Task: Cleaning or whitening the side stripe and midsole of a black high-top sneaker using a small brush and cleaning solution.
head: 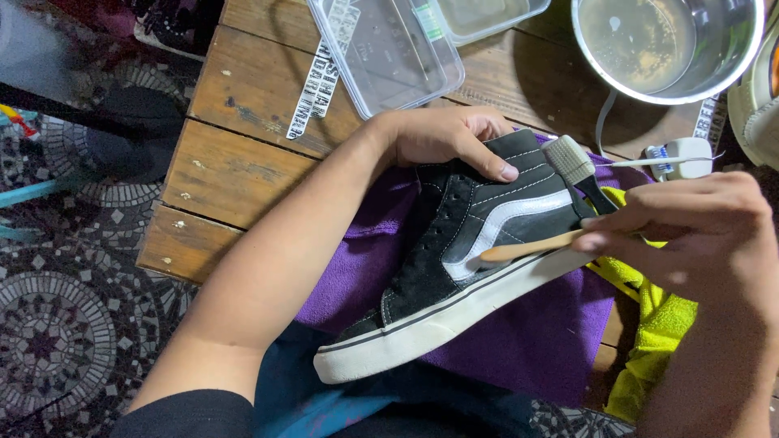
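Note:
A black high-top sneaker (pixel 454 251) with a white side stripe and white sole lies on its side on a purple cloth (pixel 535 332). My left hand (pixel 442 138) grips the shoe's ankle collar from the top, thumb pressed on the black side panel. My right hand (pixel 690 227) holds a thin wooden-handled brush (pixel 527 246), whose pale handle end lies over the shoe's side near the white stripe. The brush's head is hidden inside my fingers.
A wooden table (pixel 243 154) holds a clear plastic box (pixel 385 49), a steel bowl of cloudy water (pixel 661 45), a grey-bristled brush (pixel 576 166), a white toothbrush (pixel 677 158), a patterned shoelace (pixel 312 89) and a yellow cloth (pixel 649 324). Mosaic floor lies left.

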